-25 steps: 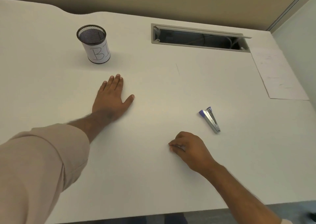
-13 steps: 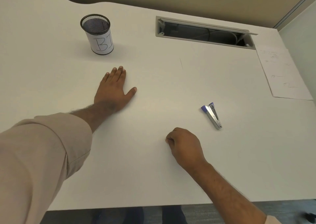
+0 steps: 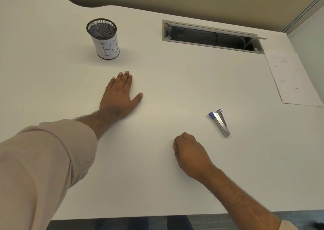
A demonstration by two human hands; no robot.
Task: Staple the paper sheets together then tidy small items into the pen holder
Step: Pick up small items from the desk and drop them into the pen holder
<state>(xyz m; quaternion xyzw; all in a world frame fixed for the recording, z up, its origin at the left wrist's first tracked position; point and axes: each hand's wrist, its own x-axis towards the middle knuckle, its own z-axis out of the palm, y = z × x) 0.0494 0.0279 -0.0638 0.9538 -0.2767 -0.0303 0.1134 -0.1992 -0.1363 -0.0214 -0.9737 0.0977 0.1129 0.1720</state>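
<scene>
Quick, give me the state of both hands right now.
Left hand: open, flat on the desk, holding nothing.
Right hand: fingers curled under against the desk; whether they pinch anything cannot be told.

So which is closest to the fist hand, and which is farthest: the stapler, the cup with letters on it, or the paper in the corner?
Measured from the right hand:
1. Stapler, just beyond it and to its right.
2. Pen holder, far off to the left, toward the back of the desk.
3. Paper sheet, at the desk's far right edge, about as far as the pen holder; too close to call.
</scene>
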